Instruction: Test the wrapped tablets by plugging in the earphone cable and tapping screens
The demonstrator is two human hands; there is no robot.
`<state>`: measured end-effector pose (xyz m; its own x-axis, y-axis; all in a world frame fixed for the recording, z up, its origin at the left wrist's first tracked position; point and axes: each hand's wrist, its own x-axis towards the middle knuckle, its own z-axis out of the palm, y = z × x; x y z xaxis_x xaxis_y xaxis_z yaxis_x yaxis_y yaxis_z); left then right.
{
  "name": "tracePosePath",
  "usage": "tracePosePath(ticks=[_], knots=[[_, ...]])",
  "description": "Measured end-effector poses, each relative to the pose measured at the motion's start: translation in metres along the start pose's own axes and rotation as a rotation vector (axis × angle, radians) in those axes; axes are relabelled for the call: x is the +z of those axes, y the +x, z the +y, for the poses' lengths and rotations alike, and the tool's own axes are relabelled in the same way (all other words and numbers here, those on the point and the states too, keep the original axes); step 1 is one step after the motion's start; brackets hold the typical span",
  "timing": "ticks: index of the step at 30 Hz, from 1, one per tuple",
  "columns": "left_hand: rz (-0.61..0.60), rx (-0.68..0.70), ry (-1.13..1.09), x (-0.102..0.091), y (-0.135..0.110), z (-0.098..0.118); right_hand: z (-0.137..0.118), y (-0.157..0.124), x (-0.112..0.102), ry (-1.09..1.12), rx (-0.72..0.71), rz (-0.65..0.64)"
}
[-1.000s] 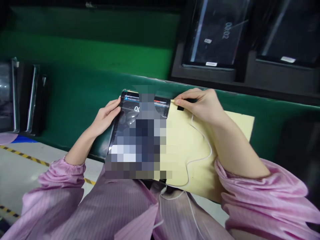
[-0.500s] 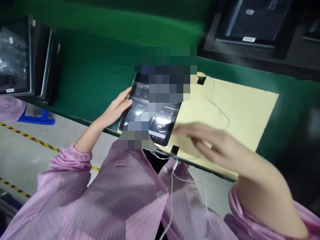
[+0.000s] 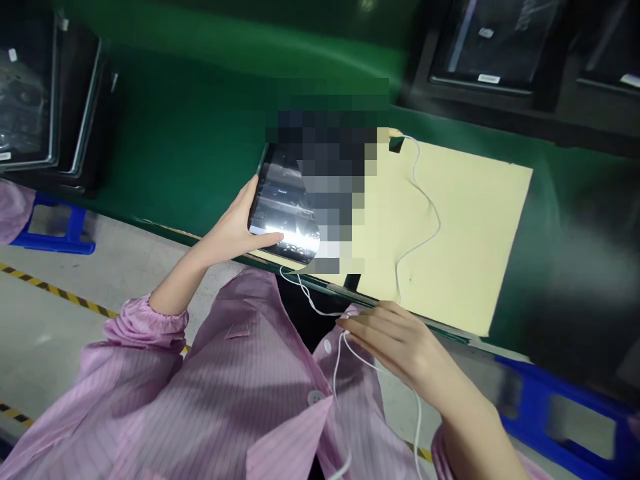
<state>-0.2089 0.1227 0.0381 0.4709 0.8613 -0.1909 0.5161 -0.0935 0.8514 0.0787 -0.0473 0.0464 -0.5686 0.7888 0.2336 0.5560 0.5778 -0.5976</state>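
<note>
My left hand [image 3: 225, 233] grips the left edge of a black tablet [image 3: 283, 200], its thumb over the lower part of the glossy screen. The tablet lies on a yellow sheet [image 3: 460, 227] at the front of the green bench; a pixelated patch hides its right part. Below the bench edge, the fingertips of my right hand [image 3: 400, 343] are pinched on a white cable [image 3: 317, 308] where several strands meet. One thin strand [image 3: 439, 220] runs over the yellow sheet toward this hand.
Several tablets [image 3: 30, 100] are stacked at the left end of the green bench [image 3: 175, 133]. More tablets [image 3: 487, 53] rest in a dark tray at the far right. Blue stools [image 3: 560, 413] stand below the bench on both sides. Black squares mark the yellow sheet's edge.
My right hand has moved down and left from above the yellow sheet to the white cable and closed on it. My left thumb has shifted onto the tablet's screen.
</note>
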Motion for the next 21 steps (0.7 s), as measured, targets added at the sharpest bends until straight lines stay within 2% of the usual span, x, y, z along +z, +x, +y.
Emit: tracePosePath(ticks=[7,11,14,17,21], knots=[[0.036,-0.030,-0.025,0.007,-0.003,-0.004,-0.021,0.005,-0.003,0.070,0.048,0.099],[0.046,-0.023,-0.071,0.009,-0.007,-0.011,-0.029,0.016,-0.006,0.120,0.138,0.094],[0.104,0.118,-0.089,0.011,-0.011,-0.023,-0.036,0.023,-0.010,0.127,0.151,0.110],[0.177,0.270,-0.104,0.013,-0.013,-0.037,-0.043,0.030,-0.015,0.118,0.120,0.206],[0.203,0.400,-0.097,0.010,-0.011,-0.052,-0.051,0.044,-0.019,0.059,0.088,0.273]])
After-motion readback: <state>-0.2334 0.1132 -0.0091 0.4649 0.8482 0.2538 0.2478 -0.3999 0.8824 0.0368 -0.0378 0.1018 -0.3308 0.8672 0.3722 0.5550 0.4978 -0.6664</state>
